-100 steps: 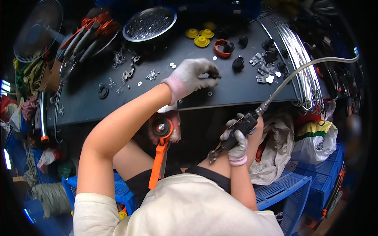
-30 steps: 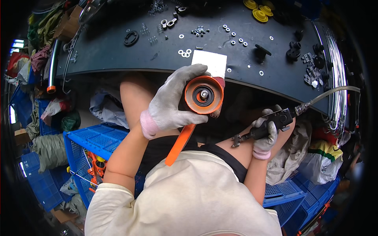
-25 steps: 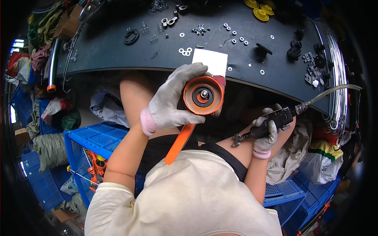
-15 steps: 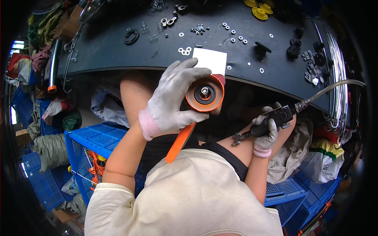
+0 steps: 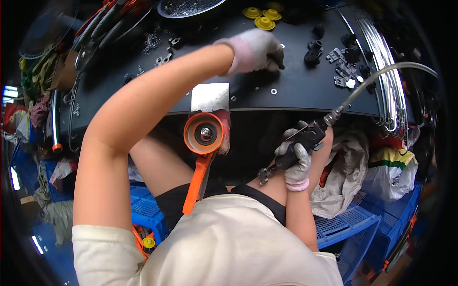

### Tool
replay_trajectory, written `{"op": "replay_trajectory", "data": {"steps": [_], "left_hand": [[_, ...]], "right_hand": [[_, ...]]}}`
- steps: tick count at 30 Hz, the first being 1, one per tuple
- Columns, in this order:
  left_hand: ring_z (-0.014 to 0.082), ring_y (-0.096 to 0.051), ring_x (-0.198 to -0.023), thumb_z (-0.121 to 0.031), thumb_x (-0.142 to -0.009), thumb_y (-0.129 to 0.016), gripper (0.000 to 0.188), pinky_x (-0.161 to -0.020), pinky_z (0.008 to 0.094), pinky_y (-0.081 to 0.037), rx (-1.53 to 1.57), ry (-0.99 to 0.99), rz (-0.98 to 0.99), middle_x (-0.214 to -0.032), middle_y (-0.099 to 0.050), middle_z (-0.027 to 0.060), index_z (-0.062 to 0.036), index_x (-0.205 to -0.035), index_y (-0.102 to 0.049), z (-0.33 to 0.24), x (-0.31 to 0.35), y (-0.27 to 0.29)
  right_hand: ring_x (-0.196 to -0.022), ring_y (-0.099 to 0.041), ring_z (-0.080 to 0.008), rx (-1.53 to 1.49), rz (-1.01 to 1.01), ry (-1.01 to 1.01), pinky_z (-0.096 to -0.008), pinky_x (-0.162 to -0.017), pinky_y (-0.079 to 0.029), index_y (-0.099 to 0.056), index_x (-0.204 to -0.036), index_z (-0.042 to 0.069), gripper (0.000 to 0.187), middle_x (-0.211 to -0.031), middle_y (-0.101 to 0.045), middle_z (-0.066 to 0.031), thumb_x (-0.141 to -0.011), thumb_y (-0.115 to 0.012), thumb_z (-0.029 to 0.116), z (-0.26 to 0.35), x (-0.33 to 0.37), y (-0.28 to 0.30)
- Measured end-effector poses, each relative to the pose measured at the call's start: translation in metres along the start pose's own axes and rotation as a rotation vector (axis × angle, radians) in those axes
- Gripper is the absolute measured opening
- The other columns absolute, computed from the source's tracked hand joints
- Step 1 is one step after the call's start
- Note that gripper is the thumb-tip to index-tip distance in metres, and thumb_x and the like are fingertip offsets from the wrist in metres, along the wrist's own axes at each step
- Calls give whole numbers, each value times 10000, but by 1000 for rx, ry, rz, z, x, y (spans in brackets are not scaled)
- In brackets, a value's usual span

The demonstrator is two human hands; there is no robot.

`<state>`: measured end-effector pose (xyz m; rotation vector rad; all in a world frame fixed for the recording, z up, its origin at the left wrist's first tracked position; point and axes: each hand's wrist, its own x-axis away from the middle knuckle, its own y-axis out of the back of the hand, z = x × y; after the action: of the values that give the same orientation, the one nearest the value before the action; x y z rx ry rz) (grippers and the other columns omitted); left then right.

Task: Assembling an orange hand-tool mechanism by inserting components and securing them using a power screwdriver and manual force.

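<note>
My left hand [image 5: 260, 50] reaches over the dark table, its gloved fingers closed around a black flanged part [image 5: 280, 63], mostly hidden by the hand. In my gloved right hand [image 5: 298, 164], fingers wrapped round it, is a black air tool [image 5: 285, 159] with a hose [image 5: 377, 78] running off to the right. Its metal head [image 5: 264, 176] points down toward my thigh. Between my arms, at the table's front edge, an orange round housing [image 5: 188, 136] with a bolt at its centre sits by a metal plate [image 5: 210, 97]. An orange handle [image 5: 194, 188] slants down from the housing, untouched.
Washers [image 5: 274, 91] lie scattered on the table [image 5: 305, 97]. Yellow discs [image 5: 265, 23], black fittings [image 5: 313, 52] and metal clips [image 5: 341, 71] are farther back. Bent metal rods [image 5: 389, 90] hang at the right edge. Blue crates [image 5: 348, 221] flank my seat.
My left hand has let go of the orange housing and moved forward and right to the black part on the table. The right hand still holds the air tool. The view has shifted.
</note>
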<state>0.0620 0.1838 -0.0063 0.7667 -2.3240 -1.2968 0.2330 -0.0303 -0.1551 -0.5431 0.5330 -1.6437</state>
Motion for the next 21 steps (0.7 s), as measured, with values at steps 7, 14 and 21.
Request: {"op": "replay_trajectory", "data": {"steps": [7, 14, 21], "left_hand": [[152, -638, -920, 14, -808, -674, 191, -825, 280, -509, 578, 60, -647, -1011, -678, 109, 34, -997, -688, -47, 148, 19], [187, -623, -713, -2, -625, -834, 245, -646, 311, -495, -120, 98, -930, -837, -651, 48, -34, -832, -707, -52, 194, -46], [216, -614, -848, -71, -593, -854, 250, -900, 416, -455, -248, 83, -788, -795, -657, 13, -100, -795, -709, -54, 185, -51]], "right_hand": [[-700, -621, -185, -79, -29, 82, -333, -645, -568, -302, -1409, 11, 656, -1089, -576, -171, -852, -616, 159, 2, 4, 21], [-695, -592, -165, -18, -39, 75, -324, -640, -544, -293, -1414, 8, 643, -1110, -560, -162, -866, -589, 169, 3, -1, 19], [-692, -601, -166, -23, -40, 60, -317, -648, -546, -295, -1409, 5, 654, -1097, -569, -161, -853, -599, 166, 1, 3, 11]]}}
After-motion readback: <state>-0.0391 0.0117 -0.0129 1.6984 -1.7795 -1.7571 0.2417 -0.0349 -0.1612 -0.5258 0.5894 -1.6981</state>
